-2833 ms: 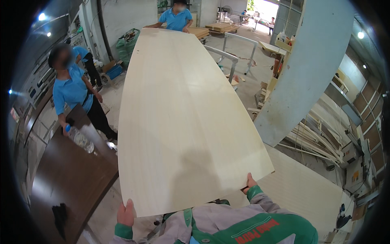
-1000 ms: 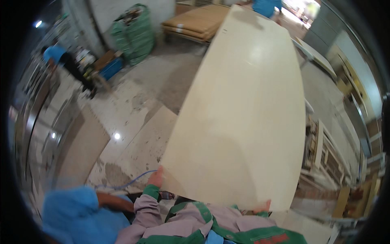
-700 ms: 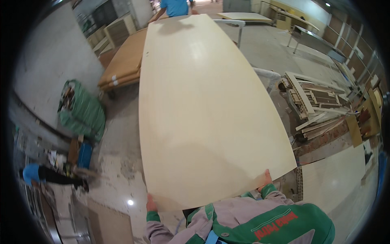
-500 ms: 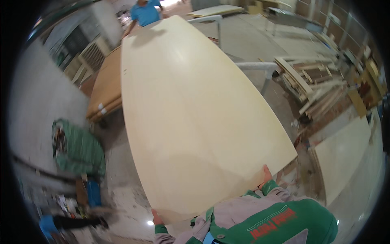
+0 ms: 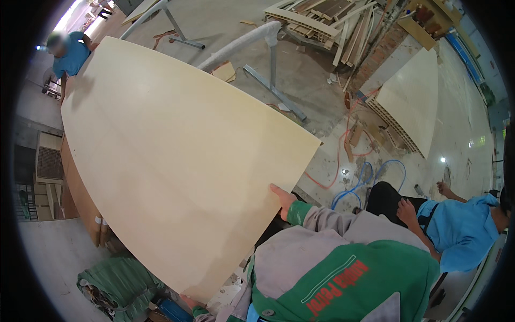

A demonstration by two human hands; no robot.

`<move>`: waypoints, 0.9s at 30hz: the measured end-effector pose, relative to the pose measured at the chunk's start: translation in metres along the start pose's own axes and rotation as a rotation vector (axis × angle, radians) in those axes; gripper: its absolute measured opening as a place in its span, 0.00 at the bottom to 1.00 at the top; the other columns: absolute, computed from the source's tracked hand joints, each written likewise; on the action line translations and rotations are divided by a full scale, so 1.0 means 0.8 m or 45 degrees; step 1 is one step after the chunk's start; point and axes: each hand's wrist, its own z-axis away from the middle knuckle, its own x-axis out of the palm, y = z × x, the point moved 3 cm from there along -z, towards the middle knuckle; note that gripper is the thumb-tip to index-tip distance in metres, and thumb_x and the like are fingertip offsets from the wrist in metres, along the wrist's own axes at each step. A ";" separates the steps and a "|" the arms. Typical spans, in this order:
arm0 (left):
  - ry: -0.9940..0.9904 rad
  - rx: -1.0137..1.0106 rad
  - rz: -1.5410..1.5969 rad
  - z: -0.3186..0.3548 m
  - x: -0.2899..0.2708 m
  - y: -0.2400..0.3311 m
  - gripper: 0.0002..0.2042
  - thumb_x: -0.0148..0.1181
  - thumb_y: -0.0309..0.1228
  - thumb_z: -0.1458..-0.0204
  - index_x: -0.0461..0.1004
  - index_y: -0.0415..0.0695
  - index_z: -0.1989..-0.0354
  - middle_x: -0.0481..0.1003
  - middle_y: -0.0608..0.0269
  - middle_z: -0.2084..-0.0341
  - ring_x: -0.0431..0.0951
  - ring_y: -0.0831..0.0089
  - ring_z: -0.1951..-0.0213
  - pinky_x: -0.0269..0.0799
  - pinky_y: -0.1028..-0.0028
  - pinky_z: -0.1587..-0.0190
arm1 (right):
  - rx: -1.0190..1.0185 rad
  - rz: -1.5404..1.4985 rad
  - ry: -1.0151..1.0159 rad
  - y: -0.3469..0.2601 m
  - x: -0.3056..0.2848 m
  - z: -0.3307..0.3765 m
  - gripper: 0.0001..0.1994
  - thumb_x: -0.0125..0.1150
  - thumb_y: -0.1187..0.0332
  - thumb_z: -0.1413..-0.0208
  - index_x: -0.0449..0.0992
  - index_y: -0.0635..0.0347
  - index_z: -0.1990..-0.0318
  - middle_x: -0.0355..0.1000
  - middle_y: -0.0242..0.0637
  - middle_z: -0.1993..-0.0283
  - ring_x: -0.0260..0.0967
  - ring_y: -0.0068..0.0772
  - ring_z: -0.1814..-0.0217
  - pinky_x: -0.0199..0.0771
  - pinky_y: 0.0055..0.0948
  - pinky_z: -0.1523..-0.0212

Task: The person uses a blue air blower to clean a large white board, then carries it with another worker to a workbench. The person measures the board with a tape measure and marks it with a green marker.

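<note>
A large, pale, smooth board point(image 5: 182, 145) stretches from my body to the far left. My right hand point(image 5: 283, 200) grips its near end at the right corner, thumb on top and the other fingers hidden underneath. At the near left corner, my left hand point(image 5: 190, 302) holds the same board; its thumb side shows and the rest is out of sight below. A co-worker in a blue shirt point(image 5: 72, 58) has hands at the far end. My sleeves are grey with green cuffs.
Padded metal trestles point(image 5: 244, 45) stand beyond the board. Scrap wood strips point(image 5: 327, 24) are heaped at the back, and stacked panels point(image 5: 410, 102) lie right. Blue hose point(image 5: 351, 190) trails nearby. Another person in blue point(image 5: 456, 228) is low at right. A green sack point(image 5: 120, 287) sits lower left.
The view has turned right, so the board now slants toward the far left. The person low at right has come into view. Both my hands keep their hold on the board.
</note>
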 end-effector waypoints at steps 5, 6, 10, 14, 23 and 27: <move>-0.111 -0.012 0.004 -0.009 0.090 -0.003 0.39 0.32 0.65 0.37 0.66 0.41 0.36 0.75 0.55 0.46 0.75 0.54 0.45 0.71 0.56 0.42 | -0.018 -0.214 -0.287 -0.087 0.029 -0.031 0.21 0.64 0.59 0.39 0.72 0.62 0.44 0.75 0.43 0.45 0.74 0.45 0.45 0.75 0.47 0.41; -0.002 -0.018 0.001 -0.011 0.108 -0.005 0.39 0.31 0.65 0.37 0.66 0.41 0.36 0.75 0.55 0.46 0.75 0.54 0.45 0.72 0.56 0.42 | -0.064 -0.198 -0.249 -0.112 0.031 -0.040 0.19 0.61 0.59 0.37 0.73 0.62 0.45 0.75 0.42 0.45 0.74 0.44 0.45 0.75 0.47 0.41; -0.289 -0.025 0.201 -0.023 0.225 -0.012 0.38 0.34 0.65 0.37 0.67 0.42 0.37 0.75 0.54 0.45 0.75 0.54 0.46 0.73 0.55 0.43 | -0.117 -0.130 -0.293 -0.221 0.033 -0.079 0.16 0.55 0.58 0.34 0.73 0.59 0.47 0.76 0.40 0.48 0.75 0.42 0.46 0.75 0.46 0.42; -0.605 -0.007 0.096 -0.027 0.404 -0.022 0.39 0.32 0.66 0.37 0.66 0.43 0.37 0.73 0.54 0.44 0.75 0.54 0.46 0.74 0.54 0.43 | -0.333 -0.057 -0.381 -0.390 0.046 -0.123 0.16 0.53 0.56 0.33 0.73 0.57 0.48 0.76 0.40 0.49 0.75 0.43 0.47 0.75 0.47 0.43; -0.440 0.158 -0.326 -0.028 0.745 -0.007 0.41 0.27 0.63 0.34 0.57 0.38 0.29 0.68 0.51 0.35 0.69 0.58 0.37 0.63 0.64 0.33 | -0.765 -0.002 0.051 -0.667 0.116 -0.212 0.25 0.56 0.53 0.35 0.67 0.58 0.37 0.71 0.40 0.39 0.68 0.45 0.38 0.69 0.47 0.38; -0.431 0.135 -0.331 -0.042 0.776 0.017 0.40 0.28 0.61 0.33 0.68 0.35 0.36 0.75 0.50 0.43 0.75 0.60 0.42 0.68 0.68 0.37 | -0.740 -0.454 -0.091 -0.641 0.103 -0.257 0.33 0.54 0.42 0.36 0.66 0.59 0.34 0.69 0.44 0.37 0.65 0.45 0.35 0.65 0.47 0.34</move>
